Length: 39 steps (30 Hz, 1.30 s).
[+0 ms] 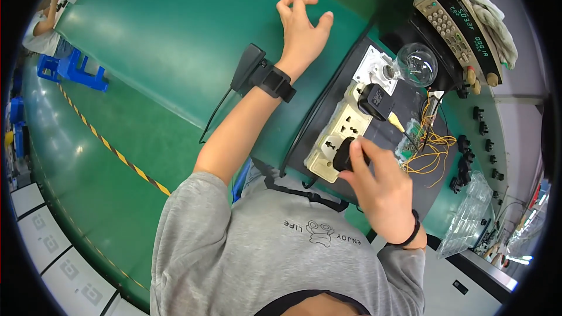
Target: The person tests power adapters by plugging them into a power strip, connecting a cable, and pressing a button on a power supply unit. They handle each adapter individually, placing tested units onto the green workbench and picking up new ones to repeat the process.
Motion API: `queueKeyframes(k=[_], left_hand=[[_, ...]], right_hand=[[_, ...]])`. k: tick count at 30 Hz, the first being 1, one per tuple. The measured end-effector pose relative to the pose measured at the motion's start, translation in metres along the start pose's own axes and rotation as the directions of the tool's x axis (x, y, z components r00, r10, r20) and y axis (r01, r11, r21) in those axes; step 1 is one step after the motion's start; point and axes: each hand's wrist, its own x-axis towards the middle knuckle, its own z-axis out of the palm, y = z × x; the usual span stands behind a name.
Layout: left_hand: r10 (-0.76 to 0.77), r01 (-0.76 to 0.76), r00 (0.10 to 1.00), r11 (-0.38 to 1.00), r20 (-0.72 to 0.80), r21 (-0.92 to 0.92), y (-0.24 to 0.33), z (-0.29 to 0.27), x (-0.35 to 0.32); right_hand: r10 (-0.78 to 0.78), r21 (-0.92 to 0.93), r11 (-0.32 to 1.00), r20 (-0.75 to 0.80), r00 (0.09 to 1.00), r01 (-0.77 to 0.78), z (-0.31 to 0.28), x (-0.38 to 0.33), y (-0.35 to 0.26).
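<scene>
My left hand (303, 32) hovers over the green mat with its fingers bent and apart, holding nothing. A black strapped device sits on that wrist. Between the thumb and fingers of my right hand (383, 190) is a black plug-in adapter (345, 153), held at the near end of a cream power strip (329, 164). My fingers cover part of it, so I cannot tell how far it sits in the socket. Farther up the strip, a second black adapter (376, 102) is plugged in. Beyond that, a clear glass bulb (417, 64) stands in a white holder on a white plate (370, 65).
Loose yellow wires (432, 146) tangle around a small circuit board (408, 140) right of the strip. A bench instrument (456, 23) with a lit display stands at the back right, gloves on top. Several black adapters (463, 164) and clear plastic bags (468, 216) lie farther right.
</scene>
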Motion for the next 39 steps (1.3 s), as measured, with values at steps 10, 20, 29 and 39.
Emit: queueKeyframes(k=[10,20,29,39], left_hand=[[0.285,-0.039,0.741,0.922,0.609,-0.385,0.029,-0.002,-0.011],[0.462,-0.380,0.430,0.872,0.776,-0.308,0.042,0.003,-0.034],[0.392,-0.062,0.819,0.787,0.419,-0.614,0.055,-0.024,-0.010],[0.024,-0.027,0.998,0.998,0.052,0.057,-0.003,0.001,0.014]], right_hand=[[0.069,-0.019,0.997,0.048,0.996,-0.068,0.007,0.008,0.003],[0.430,0.199,0.898,-0.221,0.875,-0.391,0.011,-0.026,0.082],[0.370,0.330,0.895,-0.173,0.913,-0.300,0.014,-0.063,0.033],[0.293,0.281,0.936,-0.293,0.910,-0.211,0.026,-0.059,0.023]])
